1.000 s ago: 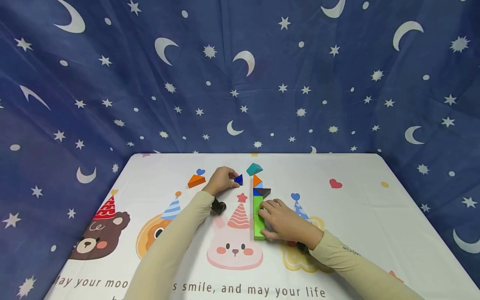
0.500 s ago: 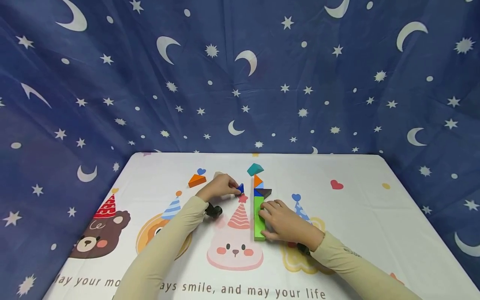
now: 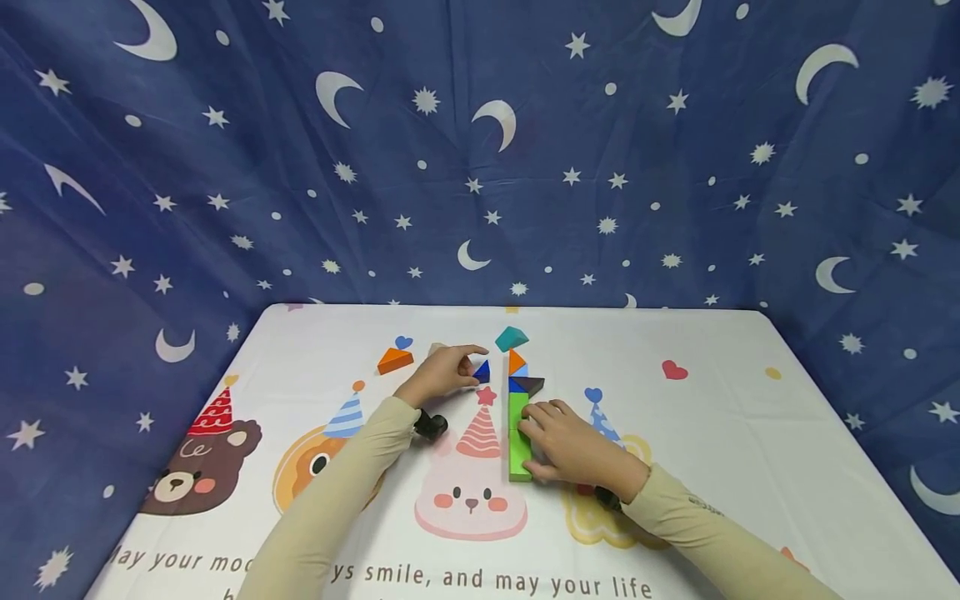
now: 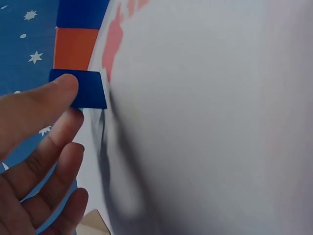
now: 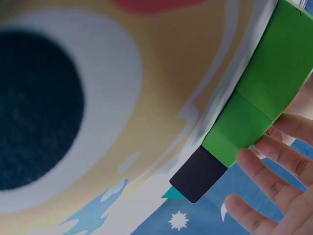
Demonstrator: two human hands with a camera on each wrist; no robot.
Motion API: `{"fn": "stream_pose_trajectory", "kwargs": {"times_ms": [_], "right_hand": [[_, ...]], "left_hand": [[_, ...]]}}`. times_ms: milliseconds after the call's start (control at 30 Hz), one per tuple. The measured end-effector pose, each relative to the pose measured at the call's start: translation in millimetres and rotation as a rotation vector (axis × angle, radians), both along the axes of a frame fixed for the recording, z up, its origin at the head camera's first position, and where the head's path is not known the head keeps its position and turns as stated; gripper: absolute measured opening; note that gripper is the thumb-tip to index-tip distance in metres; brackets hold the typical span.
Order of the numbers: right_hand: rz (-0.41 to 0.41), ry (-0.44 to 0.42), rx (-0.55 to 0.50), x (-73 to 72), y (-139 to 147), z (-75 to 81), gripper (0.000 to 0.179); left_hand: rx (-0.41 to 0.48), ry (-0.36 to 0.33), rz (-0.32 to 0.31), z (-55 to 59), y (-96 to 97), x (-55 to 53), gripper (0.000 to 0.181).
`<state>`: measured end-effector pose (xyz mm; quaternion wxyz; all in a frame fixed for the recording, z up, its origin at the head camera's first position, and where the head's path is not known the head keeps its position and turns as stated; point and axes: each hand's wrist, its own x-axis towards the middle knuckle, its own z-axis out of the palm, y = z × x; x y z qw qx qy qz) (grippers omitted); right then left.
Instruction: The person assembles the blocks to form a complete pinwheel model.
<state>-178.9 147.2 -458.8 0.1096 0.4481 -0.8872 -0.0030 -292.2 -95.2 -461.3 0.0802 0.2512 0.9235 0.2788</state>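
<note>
My left hand (image 3: 442,371) is at a dark blue triangular block (image 3: 482,372). In the left wrist view its thumb touches the face of that blue block (image 4: 90,90), while the other fingers are spread loosely beside it. The index finger reaches out above the block in the head view. My right hand (image 3: 566,437) rests its fingertips and thumb on two green blocks (image 3: 519,437) lying end to end. Beyond these, in the same row, are a blue triangle (image 3: 516,384), a dark triangular block (image 3: 531,385), a light blue piece (image 3: 522,370) and an orange triangle (image 3: 516,362).
A teal block (image 3: 512,337) lies past the far end of the row. An orange triangular block (image 3: 394,360) is to the left, and a pale wooden block (image 3: 436,347) is partly behind the left hand. Printed white cloth (image 3: 675,425) covers the table; a dark blue starry curtain (image 3: 480,200) surrounds it.
The left hand has drawn the blue triangular block slightly toward the person, and its index finger has since lifted off the block. The right hand has stayed on the green blocks.
</note>
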Motion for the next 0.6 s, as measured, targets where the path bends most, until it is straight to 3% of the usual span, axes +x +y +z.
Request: {"fn": "stream_pose_trajectory", "kwargs": {"times_ms": [267, 600], "right_hand": [[0.000, -0.001, -0.003, 0.7, 0.2, 0.5, 0.045], [-0.001, 0.023, 0.001, 0.5, 0.8, 0.4, 0.045]], "left_hand": [[0.063, -0.047, -0.026, -1.9, 12.8, 5.6, 0.045], [0.074, -0.007, -0.037, -3.8, 22.7, 8.3, 0.045]]}}
